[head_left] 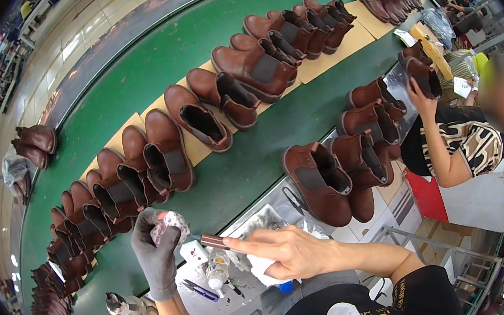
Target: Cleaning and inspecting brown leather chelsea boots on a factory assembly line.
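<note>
My left hand [158,252], in a grey glove, is closed around a crumpled white wad with dark reddish stains [170,228]. Bare, my right hand [287,252] pinches a short brown stick [214,241] at its fingertips; a white cloth or paper [266,269] shows under its palm. Below and between the hands, a small clear bottle with a white cap [217,270] stands on the work surface beside a white block [194,252]. Dark-handled snips or a pen-like tool [200,290] lie close by. Brown ankle boots [167,151] stand just beyond my left hand.
A green conveyor [129,65] curves across, carrying long rows of brown boots on cardboard sheets [340,54]. More boots [319,184] stand at its near right edge. On the right a co-worker's hand [423,100] holds a boot. A stained bottle [119,304] stands lower left.
</note>
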Action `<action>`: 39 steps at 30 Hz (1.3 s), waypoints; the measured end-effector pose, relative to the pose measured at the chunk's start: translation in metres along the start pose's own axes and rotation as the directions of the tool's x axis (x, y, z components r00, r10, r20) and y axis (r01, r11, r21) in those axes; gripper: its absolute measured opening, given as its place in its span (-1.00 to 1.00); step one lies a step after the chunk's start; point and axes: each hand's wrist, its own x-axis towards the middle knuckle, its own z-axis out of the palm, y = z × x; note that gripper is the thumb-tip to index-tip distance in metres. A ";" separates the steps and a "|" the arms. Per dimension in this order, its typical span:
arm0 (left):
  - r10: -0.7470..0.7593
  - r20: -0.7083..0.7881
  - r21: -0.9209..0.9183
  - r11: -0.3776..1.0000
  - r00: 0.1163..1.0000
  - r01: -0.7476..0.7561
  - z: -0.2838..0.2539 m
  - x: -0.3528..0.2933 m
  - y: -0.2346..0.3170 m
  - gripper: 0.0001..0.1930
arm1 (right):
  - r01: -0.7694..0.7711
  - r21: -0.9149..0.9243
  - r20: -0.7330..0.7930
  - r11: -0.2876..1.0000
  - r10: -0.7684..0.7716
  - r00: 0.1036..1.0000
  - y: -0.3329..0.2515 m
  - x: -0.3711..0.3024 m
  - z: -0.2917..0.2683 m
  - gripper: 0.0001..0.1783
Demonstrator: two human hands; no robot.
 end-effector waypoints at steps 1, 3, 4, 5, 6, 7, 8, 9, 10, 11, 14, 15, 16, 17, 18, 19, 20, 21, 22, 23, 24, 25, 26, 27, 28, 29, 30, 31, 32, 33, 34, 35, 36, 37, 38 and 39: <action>0.003 -0.006 0.017 1.000 1.000 -0.003 0.005 -0.002 0.009 -0.79 | 0.038 0.031 -0.030 0.999 -0.037 0.999 -0.001 -0.003 0.000 -0.12; 0.013 -0.008 0.020 1.000 1.000 -0.013 0.015 -0.008 0.024 -0.79 | 0.076 0.081 -0.053 0.994 -0.072 0.996 -0.003 -0.011 -0.004 -0.08; 0.019 -0.014 0.019 1.000 1.000 -0.019 0.021 -0.009 0.028 -0.78 | 0.084 0.082 -0.056 0.993 -0.080 0.995 -0.003 -0.014 -0.006 -0.08; 0.025 -0.016 0.024 0.999 1.000 -0.024 0.029 -0.010 0.027 -0.78 | 0.121 0.092 -0.123 0.988 -0.109 0.986 -0.002 -0.016 -0.007 -0.07; 0.090 0.001 -0.138 0.986 0.996 -0.089 0.037 -0.011 0.024 -0.61 | 0.157 0.102 -0.190 0.982 -0.136 0.972 0.000 -0.018 -0.011 -0.05; 0.157 0.006 -0.297 0.943 0.988 -0.148 0.046 -0.013 0.019 -0.40 | 0.169 0.136 -0.183 0.976 -0.142 0.973 0.002 -0.021 -0.020 -0.03; 0.224 -0.006 -0.440 0.874 0.974 -0.204 0.054 -0.018 0.015 -0.19 | 0.181 0.149 -0.181 0.972 -0.154 0.971 0.003 -0.022 -0.029 -0.03; 0.185 0.120 -0.376 0.918 0.975 -0.128 0.050 -0.026 -0.001 0.02 | 0.197 0.177 -0.180 0.964 -0.165 0.970 0.005 -0.022 -0.039 -0.04; 0.085 0.192 -0.371 0.928 0.978 -0.008 0.069 -0.036 -0.006 -0.11 | 0.203 0.204 -0.177 0.958 -0.168 0.970 0.006 -0.025 -0.047 -0.05; -0.026 0.284 -0.325 0.938 0.959 0.121 0.089 -0.040 -0.009 -0.28 | 0.176 0.224 -0.101 0.959 -0.157 0.982 0.012 -0.030 -0.054 -0.07; -0.201 0.328 -0.542 0.761 0.923 0.358 0.134 -0.039 -0.014 -0.64 | 0.188 0.194 -0.109 0.963 -0.169 0.980 0.016 -0.040 -0.094 -0.07; -0.215 0.247 -0.544 0.776 0.945 0.319 0.164 -0.027 0.003 -0.69 | 0.177 0.184 -0.159 0.967 -0.148 0.976 0.030 -0.049 -0.109 -0.19; -0.281 0.050 -0.652 0.717 0.958 0.245 0.199 -0.010 0.026 -0.71 | -0.012 0.438 -0.145 0.899 0.084 0.986 0.039 -0.056 -0.139 -0.39; -0.203 0.168 -0.665 0.699 0.965 0.263 0.184 0.013 0.023 -0.69 | -0.093 0.664 -0.114 0.742 0.224 0.968 0.046 -0.056 -0.170 -0.54; -0.104 0.234 -0.655 0.718 0.967 0.235 0.187 0.035 0.038 -0.71 | -0.003 0.708 -0.203 0.706 0.208 0.957 0.059 -0.055 -0.194 -0.60; -0.034 0.251 -0.534 0.828 0.967 0.168 0.191 0.062 0.041 -0.76 | 0.051 0.681 -0.331 0.730 0.245 0.911 0.074 -0.057 -0.217 -0.66; -0.091 0.352 -0.574 0.765 0.931 0.292 0.194 0.085 0.041 -0.83 | 0.048 0.824 -0.305 0.565 0.370 0.878 0.085 -0.057 -0.241 -0.68; -0.199 0.190 -0.402 0.877 0.961 0.261 0.222 0.099 0.048 -0.89 | 0.164 0.889 -0.299 0.427 0.271 0.915 0.117 -0.060 -0.264 -0.68; -0.206 0.289 -0.395 0.864 0.935 0.312 0.234 0.117 0.036 -0.88 | 0.189 0.940 -0.230 0.284 0.120 0.966 0.148 -0.054 -0.285 -0.68; -0.256 0.301 -0.342 0.870 0.919 0.354 0.242 0.137 0.010 -0.82 | 0.140 0.890 -0.245 0.434 0.195 0.950 0.167 -0.045 -0.289 -0.68; -0.242 0.291 -0.194 0.932 0.926 0.305 0.259 0.149 -0.007 -0.77 | -0.025 0.971 -0.005 0.238 0.122 0.992 0.185 -0.029 -0.301 -0.67; -0.276 0.308 -0.238 0.905 0.911 0.354 0.272 0.155 -0.019 -0.71 | -0.167 0.869 0.022 0.466 0.302 0.953 0.190 -0.014 -0.299 -0.65; -0.260 0.249 -0.201 0.928 0.933 0.313 0.285 0.163 -0.033 -0.67 | -0.332 0.700 -0.007 0.632 0.472 0.882 0.190 0.001 -0.292 -0.60; -0.243 0.215 -0.167 0.945 0.946 0.280 0.291 0.169 -0.044 -0.67 | -0.314 0.608 -0.045 0.730 0.426 0.903 0.196 0.015 -0.282 -0.55; -0.227 0.183 -0.132 0.959 0.957 0.253 0.296 0.174 -0.054 -0.66 | -0.291 0.505 -0.078 0.812 0.378 0.922 0.210 0.028 -0.270 -0.49; -0.224 0.174 -0.127 0.961 0.959 0.248 0.301 0.178 -0.065 -0.67 | -0.336 0.493 -0.068 0.803 0.420 0.905 0.219 0.039 -0.264 -0.48; -0.221 0.165 -0.120 0.963 0.961 0.242 0.304 0.182 -0.076 -0.68 | -0.299 0.374 -0.164 0.878 0.380 0.910 0.231 0.051 -0.258 -0.55; -0.189 0.140 -0.097 0.974 0.972 0.204 0.307 0.182 -0.086 -0.71 | -0.250 0.292 -0.215 0.923 0.318 0.924 0.249 0.061 -0.249 -0.59; -0.167 0.119 -0.095 0.979 0.979 0.178 0.309 0.184 -0.095 -0.74 | -0.196 0.203 -0.262 0.959 0.246 0.933 0.251 0.071 -0.246 -0.62; -0.122 0.079 -0.135 0.982 0.989 0.132 0.312 0.187 -0.103 -0.75 | -0.193 0.152 -0.303 0.969 0.232 0.924 0.252 0.074 -0.243 -0.75; -0.083 0.037 -0.170 0.982 0.996 0.089 0.313 0.186 -0.109 -0.77 | -0.192 0.157 -0.302 0.969 0.232 0.925 0.248 0.079 -0.243 -0.75; -0.085 0.035 -0.166 0.982 0.996 0.090 0.314 0.184 -0.115 -0.77 | -0.247 0.131 -0.269 0.960 0.274 0.923 0.245 0.083 -0.243 -0.80; -0.046 0.006 -0.191 0.981 0.999 0.047 0.313 0.182 -0.122 -0.78 | -0.301 0.102 -0.237 0.948 0.317 0.918 0.245 0.085 -0.244 -0.84; -0.004 -0.021 -0.217 0.976 1.000 -0.001 0.313 0.180 -0.125 -0.78 | -0.233 0.117 -0.251 0.965 0.256 0.934 0.245 0.088 -0.243 -0.87; -0.001 -0.019 -0.215 0.977 1.000 -0.003 0.312 0.179 -0.129 -0.78 | -0.231 0.118 -0.255 0.966 0.254 0.933 0.244 0.088 -0.245 -0.87; -0.037 -0.005 -0.270 0.962 0.999 0.034 0.311 0.178 -0.132 -0.79 | -0.251 0.194 -0.212 0.948 0.291 0.933 0.243 0.085 -0.247 -0.87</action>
